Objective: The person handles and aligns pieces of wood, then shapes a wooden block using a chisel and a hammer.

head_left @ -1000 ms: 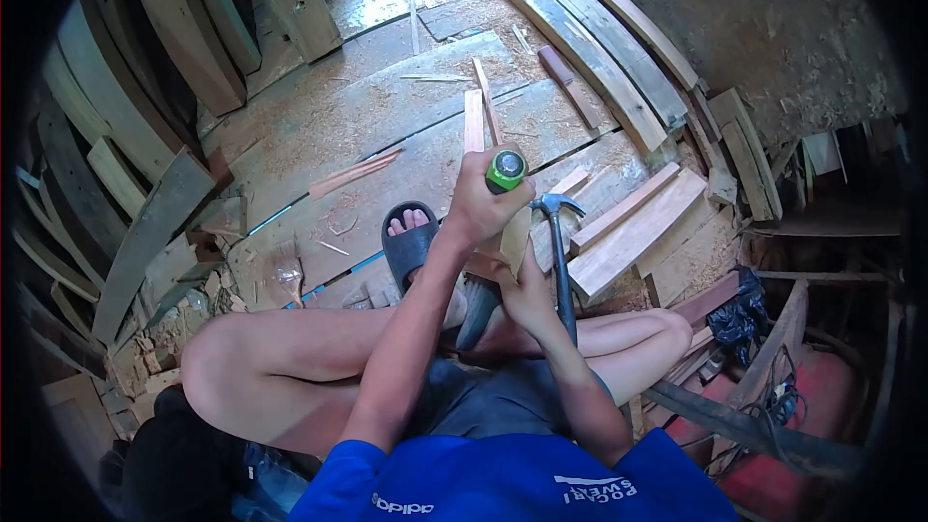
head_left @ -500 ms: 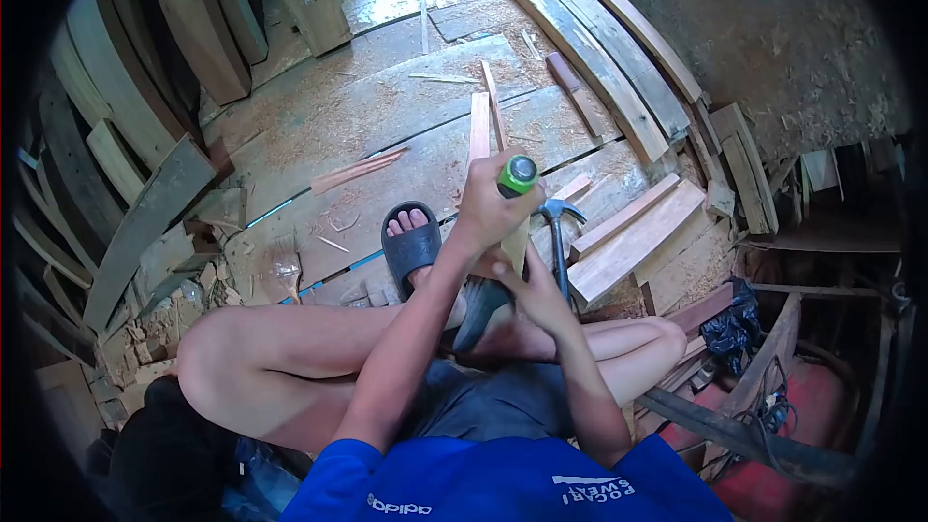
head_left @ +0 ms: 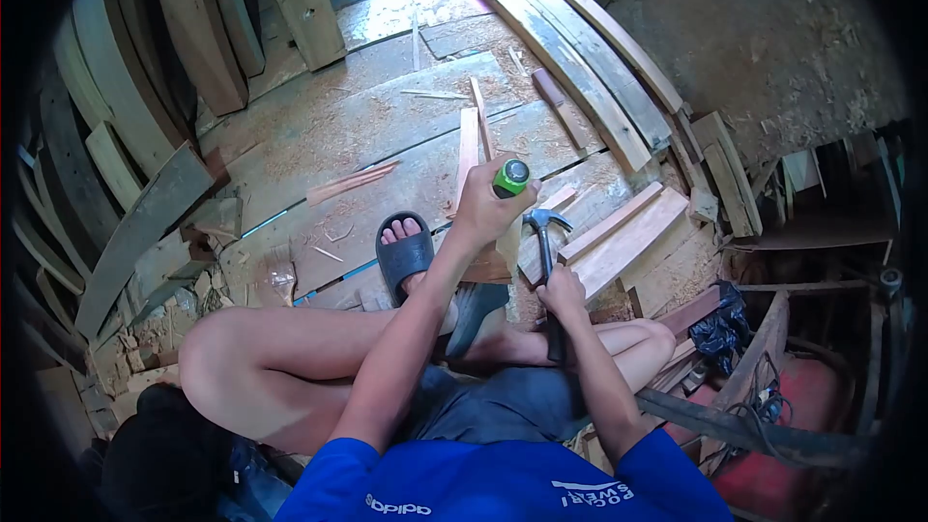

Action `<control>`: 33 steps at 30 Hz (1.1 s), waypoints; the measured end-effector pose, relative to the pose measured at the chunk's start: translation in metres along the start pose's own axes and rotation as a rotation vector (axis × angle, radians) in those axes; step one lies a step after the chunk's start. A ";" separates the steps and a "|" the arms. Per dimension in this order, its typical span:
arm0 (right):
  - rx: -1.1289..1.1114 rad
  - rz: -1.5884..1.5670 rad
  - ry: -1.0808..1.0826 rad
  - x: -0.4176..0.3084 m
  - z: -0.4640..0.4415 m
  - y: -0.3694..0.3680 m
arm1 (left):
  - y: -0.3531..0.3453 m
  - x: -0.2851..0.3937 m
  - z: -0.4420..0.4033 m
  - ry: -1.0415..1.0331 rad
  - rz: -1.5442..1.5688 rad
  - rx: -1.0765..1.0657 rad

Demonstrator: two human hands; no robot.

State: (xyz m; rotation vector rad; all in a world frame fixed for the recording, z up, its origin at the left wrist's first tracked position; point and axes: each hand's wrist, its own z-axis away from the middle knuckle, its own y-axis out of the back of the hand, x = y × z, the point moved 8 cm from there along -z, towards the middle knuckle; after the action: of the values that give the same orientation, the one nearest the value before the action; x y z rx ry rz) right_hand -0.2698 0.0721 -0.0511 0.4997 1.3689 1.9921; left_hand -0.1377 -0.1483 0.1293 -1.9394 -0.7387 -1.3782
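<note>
Mid-frame, the left hand (head_left: pixel 491 205) clasps a green-handled tool (head_left: pixel 509 180), the right hand (head_left: pixel 564 292) a hammer (head_left: pixel 544 249) — both wrapped tight — where a slipping grip could injure the sandaled foot (head_left: pixel 401 230).

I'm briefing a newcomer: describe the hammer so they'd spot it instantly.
Find the blue shirt at the bottom, then follow the right forearm up to the right hand. The hammer is gripped there, its head pointing forward. Its dark shaft and curved claw set it apart from the green-handled tool in the left hand.
</note>
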 end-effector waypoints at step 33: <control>0.510 -0.029 0.676 -0.102 0.110 0.339 | -0.003 -0.005 0.004 -0.018 -0.067 -0.012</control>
State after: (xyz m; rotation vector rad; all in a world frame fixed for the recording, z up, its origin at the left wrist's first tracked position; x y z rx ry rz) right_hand -0.2301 -0.0046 0.3091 -0.0045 2.3054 1.8494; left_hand -0.1392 -0.1438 0.1240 -1.9549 -0.8116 -1.4098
